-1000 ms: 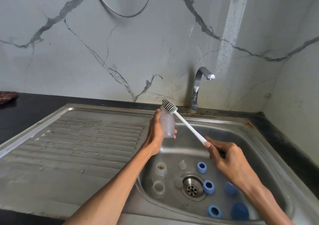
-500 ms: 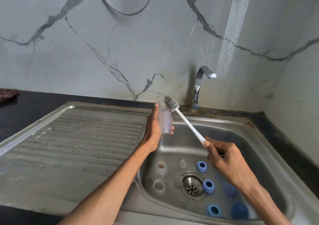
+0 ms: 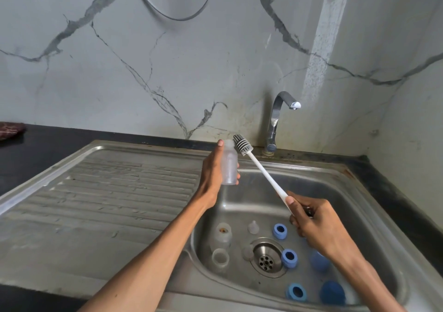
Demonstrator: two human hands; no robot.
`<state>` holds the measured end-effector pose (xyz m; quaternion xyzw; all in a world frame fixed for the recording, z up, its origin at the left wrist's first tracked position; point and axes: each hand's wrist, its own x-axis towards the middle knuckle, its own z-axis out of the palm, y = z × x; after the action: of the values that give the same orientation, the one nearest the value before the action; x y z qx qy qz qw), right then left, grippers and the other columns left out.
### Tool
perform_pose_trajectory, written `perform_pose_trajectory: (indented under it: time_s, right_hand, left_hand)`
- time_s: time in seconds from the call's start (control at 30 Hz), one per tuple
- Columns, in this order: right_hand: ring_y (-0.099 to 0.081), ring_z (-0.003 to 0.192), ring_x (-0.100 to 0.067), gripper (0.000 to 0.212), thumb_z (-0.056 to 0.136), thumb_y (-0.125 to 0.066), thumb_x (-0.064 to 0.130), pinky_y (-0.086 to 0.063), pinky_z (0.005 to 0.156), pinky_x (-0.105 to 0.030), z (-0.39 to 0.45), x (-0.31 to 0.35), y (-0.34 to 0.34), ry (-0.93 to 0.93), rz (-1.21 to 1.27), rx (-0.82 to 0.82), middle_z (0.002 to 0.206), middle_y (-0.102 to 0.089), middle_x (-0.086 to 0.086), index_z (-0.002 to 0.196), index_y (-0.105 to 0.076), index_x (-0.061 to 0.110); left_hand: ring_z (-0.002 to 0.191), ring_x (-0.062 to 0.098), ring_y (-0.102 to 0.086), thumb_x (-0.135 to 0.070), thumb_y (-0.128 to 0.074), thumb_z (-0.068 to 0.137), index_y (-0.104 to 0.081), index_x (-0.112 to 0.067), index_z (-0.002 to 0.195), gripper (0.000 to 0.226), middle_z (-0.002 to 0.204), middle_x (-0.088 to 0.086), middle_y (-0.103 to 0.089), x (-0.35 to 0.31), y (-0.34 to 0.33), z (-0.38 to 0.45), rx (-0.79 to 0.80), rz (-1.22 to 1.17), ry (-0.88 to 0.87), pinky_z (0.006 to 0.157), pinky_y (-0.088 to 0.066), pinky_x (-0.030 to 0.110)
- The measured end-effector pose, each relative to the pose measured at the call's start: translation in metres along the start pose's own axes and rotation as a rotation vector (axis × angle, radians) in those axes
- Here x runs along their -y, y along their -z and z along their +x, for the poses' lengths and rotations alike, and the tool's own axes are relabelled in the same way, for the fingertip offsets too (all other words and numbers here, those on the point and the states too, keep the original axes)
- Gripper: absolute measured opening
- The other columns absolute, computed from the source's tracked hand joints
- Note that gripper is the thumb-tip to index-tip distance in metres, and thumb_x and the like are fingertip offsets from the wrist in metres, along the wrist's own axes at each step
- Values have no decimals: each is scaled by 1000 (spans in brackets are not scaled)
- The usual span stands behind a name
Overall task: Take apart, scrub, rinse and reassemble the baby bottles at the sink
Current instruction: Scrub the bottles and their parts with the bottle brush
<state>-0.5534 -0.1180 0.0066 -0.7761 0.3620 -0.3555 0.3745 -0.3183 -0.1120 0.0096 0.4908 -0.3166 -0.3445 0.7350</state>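
Left hand [image 3: 211, 175]: fingers curled round a clear bottle [image 3: 229, 165], held upright above the sink [image 3: 335, 180]. Right hand [image 3: 314, 223]: fingers pinching the white handle of a brush [image 3: 242, 145], bristle head just beside the bottle's mouth. Sink basin: two bottles [image 3: 221, 236], teat [image 3: 253, 227], blue rings [image 3: 280, 231] and caps [image 3: 332, 292] around the drain [image 3: 266, 256].
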Motion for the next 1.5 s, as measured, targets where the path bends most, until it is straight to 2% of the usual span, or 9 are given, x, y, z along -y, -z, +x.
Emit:
perform_pose_trajectory:
  time_s: [0.43,0.6,0.8,0.87,0.93,1.1,1.17,1.3,1.5]
  right_hand:
    - [-38,47,-10,18,101,-52,32,-32,40,-19,2,1,3,-66,5,17,58,-47,0,110,-67,37]
    - [-34,48,-11,23,100,-52,35,-29,41,-21,-1,-3,0,-47,-51,57,55,-43,4,116,-69,34]
    - [-33,50,-12,34,98,-52,42,-33,49,-30,-2,-9,0,-63,-191,101,57,-42,3,125,-67,30]
    - [-33,50,-12,30,98,-53,42,-34,50,-31,-2,-12,4,-76,-244,132,57,-42,3,122,-69,34]
    - [-32,49,-10,25,99,-54,41,-34,50,-28,-2,-12,7,-78,-306,175,55,-41,3,116,-71,37]
    - [-41,46,-9,19,99,-53,42,-41,50,-21,-4,-6,3,-87,-431,236,50,-49,12,101,-72,44]
    - [-63,61,-9,19,98,-53,47,-55,64,-27,-2,-9,2,-89,-494,224,69,-69,11,107,-70,45]
    - [-68,94,-14,25,93,-50,60,-55,80,-35,1,-14,20,-132,-622,128,96,-73,16,117,-58,62]
    - [-67,95,-14,27,94,-48,61,-53,77,-34,-1,-10,13,-133,-705,154,101,-72,17,119,-58,61]
  left_hand:
    - [52,26,-61,-62,-48,92,-62,3,111,69,79,18,-63,7,-9,-1,33,48,26,49,-53,31]
    - [55,24,-61,-61,-45,96,-66,-9,97,56,76,14,-65,2,7,10,-56,-65,-11,52,-52,31]
    - [92,21,-64,-64,-59,80,-59,-8,126,72,104,13,-63,6,22,27,-151,-384,92,87,-56,42]
    - [96,24,-61,-51,-63,88,-58,-7,122,56,103,14,-62,7,31,31,-176,-458,112,90,-54,43]
    - [87,21,-59,-37,-65,93,-59,-10,112,34,94,10,-61,6,36,34,-190,-479,126,76,-55,37]
    - [81,15,-58,-23,-67,92,-62,-7,114,27,89,3,-63,13,28,31,-77,-233,41,67,-48,28]
    - [84,14,-60,-24,-71,89,-61,-8,118,35,94,2,-65,19,19,24,15,17,-24,69,-49,24]
    - [88,11,-60,-25,-69,91,-57,-17,114,27,101,1,-65,16,21,22,71,177,-98,80,-47,26]
    - [98,14,-65,-54,-67,79,-54,-38,114,40,105,-10,-69,30,8,13,244,446,-93,91,-54,37]
